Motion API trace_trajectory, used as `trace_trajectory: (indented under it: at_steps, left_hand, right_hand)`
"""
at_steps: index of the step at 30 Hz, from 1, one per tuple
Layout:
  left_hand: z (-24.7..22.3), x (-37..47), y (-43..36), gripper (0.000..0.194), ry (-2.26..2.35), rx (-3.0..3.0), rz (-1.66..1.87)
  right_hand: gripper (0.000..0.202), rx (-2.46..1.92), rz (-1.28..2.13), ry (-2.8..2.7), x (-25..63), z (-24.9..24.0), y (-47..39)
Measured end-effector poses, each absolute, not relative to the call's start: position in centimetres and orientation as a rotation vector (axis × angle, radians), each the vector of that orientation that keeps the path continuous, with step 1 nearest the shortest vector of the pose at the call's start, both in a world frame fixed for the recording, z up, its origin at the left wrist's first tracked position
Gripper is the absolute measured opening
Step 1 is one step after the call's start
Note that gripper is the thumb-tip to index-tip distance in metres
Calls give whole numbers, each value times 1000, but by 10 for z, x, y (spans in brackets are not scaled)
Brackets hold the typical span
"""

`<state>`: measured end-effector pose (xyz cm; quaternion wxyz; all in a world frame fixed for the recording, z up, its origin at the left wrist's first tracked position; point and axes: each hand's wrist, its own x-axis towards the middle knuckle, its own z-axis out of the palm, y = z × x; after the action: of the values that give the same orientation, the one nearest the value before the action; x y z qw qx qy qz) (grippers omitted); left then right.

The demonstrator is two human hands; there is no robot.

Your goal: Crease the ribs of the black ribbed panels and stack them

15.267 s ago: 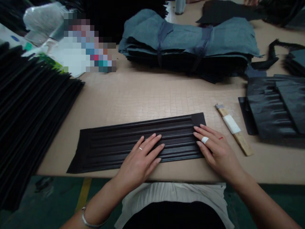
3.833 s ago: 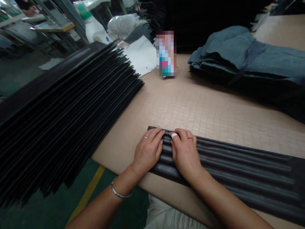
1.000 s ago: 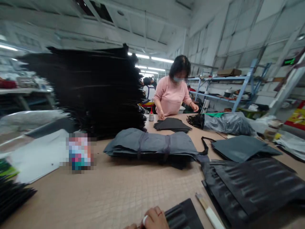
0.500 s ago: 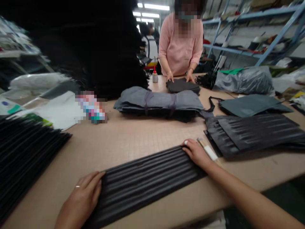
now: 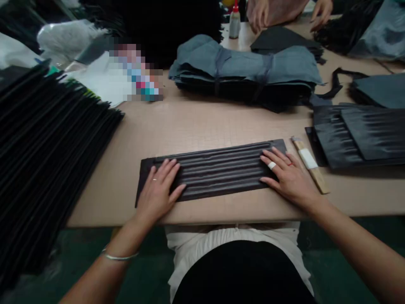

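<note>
A dark ribbed panel (image 5: 218, 171) lies flat on the tan table (image 5: 202, 122), close to its front edge. On the panel's left end rests my left hand (image 5: 160, 190), palm down with fingers spread. My right hand (image 5: 284, 175) lies spread over the right end, a white band round one finger. Neither hand is closed on anything. Just right of my right hand is a wooden-handled tool (image 5: 310, 164) with a white wrap round its middle.
Tall stack of black sheets (image 5: 57, 152) at left. Behind the panel lies a tied grey bundle (image 5: 247, 69). More ribbed panels (image 5: 373, 135) sit at right. A red-tipped bottle (image 5: 234, 23) and another person's hands (image 5: 322, 12) are at the far side.
The view has tilted down. Both hands have moved from the panel's ends onto its top, with fingers now spread. The panel lies straighter along the table's front edge.
</note>
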<state>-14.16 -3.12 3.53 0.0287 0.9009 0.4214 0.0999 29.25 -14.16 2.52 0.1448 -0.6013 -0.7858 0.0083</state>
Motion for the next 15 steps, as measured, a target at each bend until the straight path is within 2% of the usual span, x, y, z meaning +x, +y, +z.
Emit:
trace_trajectory:
  at_steps: [6, 10, 15]
  left_hand:
    - [38, -45, -51, 73, 901, 2799, 181]
    - [37, -31, -54, 80, 853, 2820, 174]
    - [39, -34, -60, 76, 915, 2908, 186]
  right_hand:
    - [70, -1504, 48, -2518, 230, 30, -114]
    - [74, -1410, 53, -2503, 219, 21, -110]
    - [77, -1353, 88, -2423, 223, 6, -111]
